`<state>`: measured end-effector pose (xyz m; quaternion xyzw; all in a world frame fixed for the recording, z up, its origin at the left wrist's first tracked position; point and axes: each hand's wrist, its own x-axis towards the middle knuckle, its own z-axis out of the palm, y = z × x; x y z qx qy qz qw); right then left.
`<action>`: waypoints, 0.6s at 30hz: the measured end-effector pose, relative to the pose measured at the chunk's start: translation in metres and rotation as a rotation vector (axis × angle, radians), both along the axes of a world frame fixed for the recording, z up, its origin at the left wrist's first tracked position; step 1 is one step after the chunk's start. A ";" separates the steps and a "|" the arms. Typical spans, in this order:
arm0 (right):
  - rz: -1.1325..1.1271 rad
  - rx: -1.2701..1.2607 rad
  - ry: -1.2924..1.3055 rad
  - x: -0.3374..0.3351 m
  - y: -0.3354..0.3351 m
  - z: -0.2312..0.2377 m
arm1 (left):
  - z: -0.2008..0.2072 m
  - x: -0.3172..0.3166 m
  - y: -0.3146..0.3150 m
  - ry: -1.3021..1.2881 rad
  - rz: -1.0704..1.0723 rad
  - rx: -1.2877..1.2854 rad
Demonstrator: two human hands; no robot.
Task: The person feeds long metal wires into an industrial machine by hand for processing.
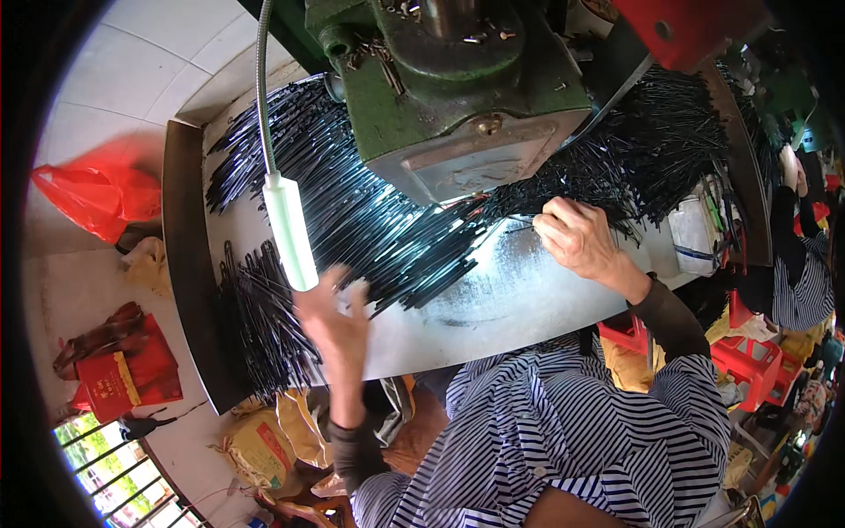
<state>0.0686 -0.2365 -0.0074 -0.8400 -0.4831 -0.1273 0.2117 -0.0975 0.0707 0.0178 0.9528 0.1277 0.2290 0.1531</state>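
Observation:
My left hand [336, 330] is raised over the left part of the metal worktable [387, 348], just below a slim lit work lamp [289, 231]. Slightly blurred, its fingers are apart and nothing shows in them. Close to it lies a heap of thin black rods [370, 238], with a smaller bunch of rods [268, 321] on its left. My right hand [576, 238] is closed in a pinch in front of the green machine [466, 114]. A short length of thin black rod [521, 230] sticks out from its fingertips toward the machine; the rest is hidden by the fingers.
More black rods [678, 132] are piled at the right, beside a white bundle [694, 233]. Raised dark edging [187, 255] bounds the table's left side. A red plastic bag [101, 189] is beyond it. Red stools [748, 365] and another person's striped sleeve [803, 286] are at far right.

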 end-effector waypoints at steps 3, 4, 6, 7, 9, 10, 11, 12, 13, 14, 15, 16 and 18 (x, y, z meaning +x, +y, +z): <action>0.017 0.054 0.045 -0.001 -0.002 0.000 | -0.007 0.004 -0.059 -0.021 -0.195 -0.279; 0.022 0.053 0.047 -0.003 -0.001 0.001 | -0.009 0.005 -0.071 -0.012 -0.215 -0.238; 0.005 0.112 0.126 -0.007 0.001 0.003 | -0.018 0.007 -0.086 0.063 -0.172 -0.138; 0.005 0.110 0.125 -0.009 0.002 0.005 | -0.019 0.008 -0.089 0.113 -0.152 -0.081; -0.040 0.153 0.276 -0.017 0.007 0.011 | -0.021 0.007 -0.086 0.129 -0.175 -0.106; -0.038 0.154 0.278 -0.021 0.010 0.012 | -0.022 0.005 -0.085 0.148 -0.196 -0.129; -0.046 0.205 0.341 -0.025 0.014 0.013 | -0.023 0.003 -0.085 0.150 -0.193 -0.127; -0.054 0.256 0.405 -0.028 0.017 0.013 | -0.024 0.002 -0.084 0.117 -0.202 -0.137; -0.052 0.256 0.406 -0.031 0.019 0.013 | -0.025 0.001 -0.084 0.083 -0.212 -0.148; -0.043 0.267 0.495 -0.034 0.020 0.013 | -0.026 0.000 -0.085 0.084 -0.210 -0.148; -0.033 0.277 0.584 -0.037 0.021 0.012 | -0.026 -0.002 -0.087 0.061 -0.211 -0.094; -0.036 0.282 0.635 -0.039 0.022 0.011 | -0.027 -0.005 -0.089 0.038 -0.210 -0.039; -0.040 0.310 0.642 -0.043 0.023 0.006 | -0.032 -0.009 -0.092 0.054 -0.206 -0.002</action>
